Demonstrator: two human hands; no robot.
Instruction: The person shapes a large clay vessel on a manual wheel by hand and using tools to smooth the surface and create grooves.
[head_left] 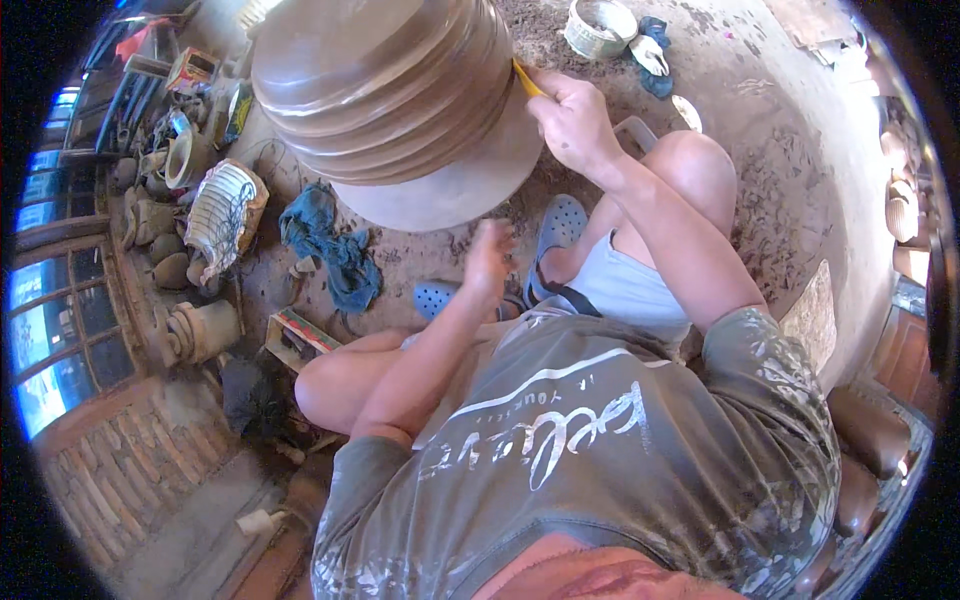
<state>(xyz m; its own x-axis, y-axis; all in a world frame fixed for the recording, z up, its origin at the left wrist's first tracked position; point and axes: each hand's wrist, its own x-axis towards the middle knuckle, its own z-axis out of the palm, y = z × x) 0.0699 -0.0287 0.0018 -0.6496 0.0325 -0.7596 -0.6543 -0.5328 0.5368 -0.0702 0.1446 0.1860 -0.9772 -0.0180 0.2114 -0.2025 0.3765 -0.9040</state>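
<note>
Right arm [690, 245] reaching forward, elbow bent slightly, forearm angled inward; wrist near straight. Right hand [578, 128] farthest ahead, fingers curled in closed grip, thumb side inward. Left arm [430, 365] bent, forearm slanting forward and inward. Left hand [490, 260] lower, nearer torso, fingers blurred, loosely parted. Knees bent, spread wide.

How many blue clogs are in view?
2: a lower clog partly covered by the left forearm, and an upper clog on the right foot. More could be hidden.
</note>
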